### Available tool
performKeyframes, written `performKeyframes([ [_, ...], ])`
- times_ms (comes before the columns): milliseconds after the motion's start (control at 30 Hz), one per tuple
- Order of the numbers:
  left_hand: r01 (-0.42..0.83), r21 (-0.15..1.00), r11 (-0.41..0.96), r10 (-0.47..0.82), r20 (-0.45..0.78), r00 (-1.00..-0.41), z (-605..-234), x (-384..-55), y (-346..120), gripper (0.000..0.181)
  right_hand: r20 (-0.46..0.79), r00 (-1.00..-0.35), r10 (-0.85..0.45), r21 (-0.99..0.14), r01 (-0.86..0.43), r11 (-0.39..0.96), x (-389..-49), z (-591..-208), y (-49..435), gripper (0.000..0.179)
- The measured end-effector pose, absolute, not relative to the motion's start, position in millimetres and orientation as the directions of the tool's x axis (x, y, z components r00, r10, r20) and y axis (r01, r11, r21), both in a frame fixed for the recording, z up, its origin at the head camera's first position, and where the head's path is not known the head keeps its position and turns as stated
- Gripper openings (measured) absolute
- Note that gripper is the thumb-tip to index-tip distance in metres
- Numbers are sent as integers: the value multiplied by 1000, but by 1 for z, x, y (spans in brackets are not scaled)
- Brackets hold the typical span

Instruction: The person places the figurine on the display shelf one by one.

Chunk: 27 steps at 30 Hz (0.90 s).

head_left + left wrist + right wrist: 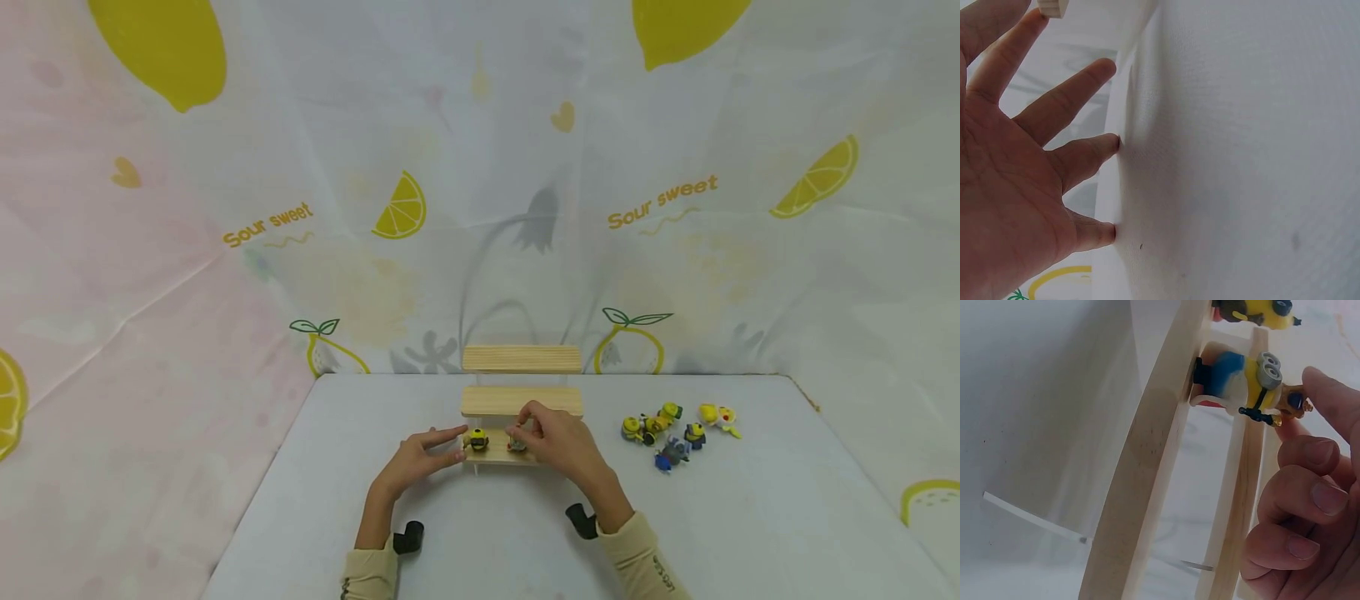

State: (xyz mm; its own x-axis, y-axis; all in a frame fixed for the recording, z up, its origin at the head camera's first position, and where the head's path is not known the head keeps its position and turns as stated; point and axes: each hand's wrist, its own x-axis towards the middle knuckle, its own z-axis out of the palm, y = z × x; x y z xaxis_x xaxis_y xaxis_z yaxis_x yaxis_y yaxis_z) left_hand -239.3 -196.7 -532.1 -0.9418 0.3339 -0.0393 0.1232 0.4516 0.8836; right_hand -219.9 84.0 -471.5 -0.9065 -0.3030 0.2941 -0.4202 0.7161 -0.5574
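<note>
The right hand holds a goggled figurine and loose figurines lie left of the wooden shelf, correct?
Not quite: in the head view, the loose figurines lie right of the wooden shelf. The right hand does hold a goggled figurine.

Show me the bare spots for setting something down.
Bare table shows left of the left hand, between the left sleeve and right sleeve, and in front of the loose figures. The top board and middle board look bare too. The lowest board is crowded: a left-end figure, plus the blue-clad figure the right hand pinches.
</note>
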Motion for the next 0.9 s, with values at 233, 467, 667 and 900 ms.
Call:
performKeyframes([
  [233, 127, 882, 454, 333, -36, -942, -531, -239, -197, 47, 321, -897, -302, -543, -436, 718, -219, -473, 84, 20],
  [467, 125, 886, 446, 335, -36, -942, -532, -238, -196, 47, 328, -896, -299, -530, -436, 727, -218, -474, 85, 22],
  [667, 123, 888, 444, 331, -35, -943, -533, -237, -195, 46, 326, -900, -288, -550, -429, 717, -215, -474, 88, 25],
  [900, 128, 896, 425, 331, -23, -943, -532, -237, -196, 47, 349, -898, -269, -545, -428, 721, -211, -469, 102, 29],
])
